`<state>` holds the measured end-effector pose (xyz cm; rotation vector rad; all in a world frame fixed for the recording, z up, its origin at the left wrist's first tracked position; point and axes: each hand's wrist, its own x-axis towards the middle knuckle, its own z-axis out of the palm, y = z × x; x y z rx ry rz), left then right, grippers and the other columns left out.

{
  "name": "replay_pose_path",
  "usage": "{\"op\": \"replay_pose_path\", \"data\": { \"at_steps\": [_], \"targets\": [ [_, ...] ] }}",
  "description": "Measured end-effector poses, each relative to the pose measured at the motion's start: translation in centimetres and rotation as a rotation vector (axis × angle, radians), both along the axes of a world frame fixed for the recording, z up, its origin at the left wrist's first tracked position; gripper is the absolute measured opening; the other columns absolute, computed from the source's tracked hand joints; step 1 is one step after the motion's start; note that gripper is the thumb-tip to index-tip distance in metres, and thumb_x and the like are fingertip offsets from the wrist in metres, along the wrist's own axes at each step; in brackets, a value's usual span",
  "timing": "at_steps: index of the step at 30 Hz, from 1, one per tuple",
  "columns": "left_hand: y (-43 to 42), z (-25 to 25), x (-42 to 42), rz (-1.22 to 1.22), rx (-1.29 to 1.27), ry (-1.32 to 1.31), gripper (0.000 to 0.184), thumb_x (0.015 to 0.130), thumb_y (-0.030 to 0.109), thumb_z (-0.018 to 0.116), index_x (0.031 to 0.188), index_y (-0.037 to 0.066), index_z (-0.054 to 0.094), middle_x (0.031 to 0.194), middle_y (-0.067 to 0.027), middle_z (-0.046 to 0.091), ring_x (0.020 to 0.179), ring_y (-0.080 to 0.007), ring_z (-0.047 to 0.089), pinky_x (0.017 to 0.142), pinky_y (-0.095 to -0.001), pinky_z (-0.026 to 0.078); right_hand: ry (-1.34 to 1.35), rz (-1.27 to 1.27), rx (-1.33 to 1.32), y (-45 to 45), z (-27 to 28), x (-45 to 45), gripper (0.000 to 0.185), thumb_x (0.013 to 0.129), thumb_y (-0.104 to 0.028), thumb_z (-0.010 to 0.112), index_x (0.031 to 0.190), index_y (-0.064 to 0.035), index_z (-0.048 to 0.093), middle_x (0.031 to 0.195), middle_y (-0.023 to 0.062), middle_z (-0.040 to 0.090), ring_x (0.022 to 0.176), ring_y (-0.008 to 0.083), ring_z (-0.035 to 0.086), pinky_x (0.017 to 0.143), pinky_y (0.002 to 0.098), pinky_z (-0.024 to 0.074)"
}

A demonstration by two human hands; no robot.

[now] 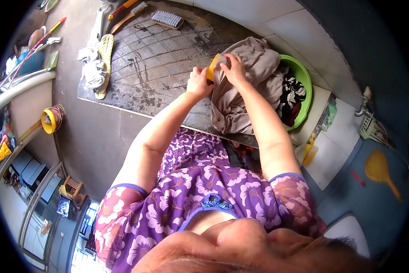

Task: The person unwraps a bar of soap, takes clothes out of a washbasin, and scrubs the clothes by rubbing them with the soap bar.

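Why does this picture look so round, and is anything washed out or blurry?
Head view: black, rounded borders suggest a fisheye-like lens; a patch at lower left burns out white; left hand and right hand look fairly sharp, the bottom edge blurry.

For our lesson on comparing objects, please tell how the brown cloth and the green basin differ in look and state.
Colour: the cloth is greyish brown, while the basin is bright green.
Shape: the cloth lies in loose, crumpled folds; the basin keeps a smooth, curved rim.
Contact: the right hand is on the cloth, but no hand touches the basin.
Shared: both the cloth and the basin are plain, without a visible pattern.
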<state>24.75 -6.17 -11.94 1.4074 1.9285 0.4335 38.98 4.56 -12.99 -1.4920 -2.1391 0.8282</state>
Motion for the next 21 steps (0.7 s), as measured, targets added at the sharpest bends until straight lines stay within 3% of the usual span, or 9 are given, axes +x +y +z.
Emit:
{"op": "replay_pose_path", "data": {
  "at_steps": [4, 5, 10, 12, 13, 14, 18, 20, 21],
  "targets": [
    [1.4, 0.2, 1.6, -0.032, 0.015, 0.098, 0.090, 0.067, 0.026, 0.078, 0.143, 0.006, 0.033, 0.126, -0.0196, 0.046, 0.117, -0.0366, 0.047, 0.094, -0.0443, 0.044, 0.261, -0.321, -0.327, 0.3, -2.7, 2.2, 0.028, 0.078, -0.004, 0.071, 0.105, -0.0040, 0.063, 0.095, 0.0118, 0.067, 0.083, 0.0198, 0.065, 0.076, 0.0306, 0.0514],
    [1.9, 0.4, 1.8, -0.054, 0.017, 0.124, 0.092, 0.068, 0.026, 0.077, 0.145, 0.005, 0.030, 0.125, -0.0189, 0.046, 0.117, -0.0356, 0.047, 0.093, -0.0443, 0.044, 0.440, -0.402, -0.243, 0.1, -3.6, 2.4, 0.022, 0.081, -0.001, 0.068, 0.103, -0.0018, 0.064, 0.085, 0.0073, 0.068, 0.075, 0.0125, 0.063, 0.069, 0.0259, 0.0502],
    [4.0, 0.7, 3.2, -0.064, 0.017, 0.237, 0.097, 0.076, 0.037, 0.069, 0.149, -0.001, 0.017, 0.123, -0.0207, 0.047, 0.112, -0.0371, 0.049, 0.091, -0.0465, 0.044, 0.611, -0.453, -0.334, -1.5, -2.5, 3.7, 0.029, 0.083, -0.002, 0.067, 0.111, -0.0008, 0.060, 0.093, 0.0045, 0.066, 0.079, 0.0111, 0.061, 0.072, 0.0249, 0.0496],
    [4.9, -0.2, 3.7, -0.039, 0.002, 0.281, 0.095, 0.077, 0.036, 0.067, 0.148, -0.003, 0.017, 0.123, -0.0216, 0.047, 0.112, -0.0379, 0.049, 0.090, -0.0470, 0.044, 0.574, -0.382, -0.326, -2.5, -2.2, 3.2, 0.036, 0.081, -0.003, 0.068, 0.116, -0.0038, 0.059, 0.096, 0.0068, 0.065, 0.079, 0.0147, 0.062, 0.073, 0.0268, 0.0507],
    [5.1, -0.3, 3.6, -0.003, 0.017, 0.263, 0.092, 0.080, 0.035, 0.066, 0.148, -0.004, 0.017, 0.122, -0.0235, 0.048, 0.110, -0.0392, 0.051, 0.089, -0.0483, 0.045, 0.312, -0.345, -0.082, -2.7, -1.2, 2.8, 0.041, 0.080, -0.003, 0.068, 0.119, -0.0069, 0.058, 0.096, 0.0089, 0.063, 0.079, 0.0191, 0.063, 0.073, 0.0296, 0.0521],
    [5.3, -1.1, 3.2, 0.045, 0.059, 0.214, 0.088, 0.082, 0.035, 0.065, 0.147, -0.005, 0.019, 0.120, -0.0257, 0.050, 0.106, -0.0418, 0.052, 0.088, -0.0495, 0.045, 0.231, -0.372, 0.032, -2.8, 1.2, 2.0, 0.039, 0.079, -0.003, 0.067, 0.116, -0.0082, 0.059, 0.092, 0.0097, 0.062, 0.080, 0.0223, 0.062, 0.072, 0.0306, 0.0526],
    [4.3, -4.5, 0.0, 0.190, 0.085, -0.179, 0.080, 0.091, 0.042, 0.059, 0.144, -0.007, 0.025, 0.115, -0.0311, 0.052, 0.107, -0.0458, 0.053, 0.093, -0.0464, 0.045, 0.677, -0.338, -0.348, -3.0, -1.7, 1.9, 0.024, 0.089, -0.013, 0.067, 0.110, -0.0036, 0.060, 0.098, 0.0066, 0.064, 0.083, 0.0154, 0.062, 0.075, 0.0292, 0.0514],
    [3.8, -4.0, -1.4, 0.186, -0.022, -0.528, 0.072, 0.094, 0.039, 0.055, 0.145, -0.004, 0.027, 0.118, -0.0303, 0.050, 0.110, -0.0436, 0.053, 0.095, -0.0448, 0.044, 0.817, -0.353, -0.566, -3.2, 2.0, 0.4, 0.047, 0.091, -0.028, 0.068, 0.127, -0.0017, 0.051, 0.113, 0.0103, 0.060, 0.098, 0.0140, 0.058, 0.086, 0.0288, 0.0481],
    [3.3, -0.8, -0.6, 0.213, -0.022, -0.548, 0.070, 0.095, 0.038, 0.054, 0.145, -0.003, 0.027, 0.121, -0.0300, 0.048, 0.111, -0.0426, 0.052, 0.096, -0.0445, 0.043, 0.863, -0.392, -0.631, -3.3, 3.1, -0.3, 0.055, 0.091, -0.032, 0.068, 0.133, -0.0048, 0.045, 0.117, 0.0096, 0.059, 0.099, 0.0144, 0.058, 0.087, 0.0296, 0.0472]
  ]
}}
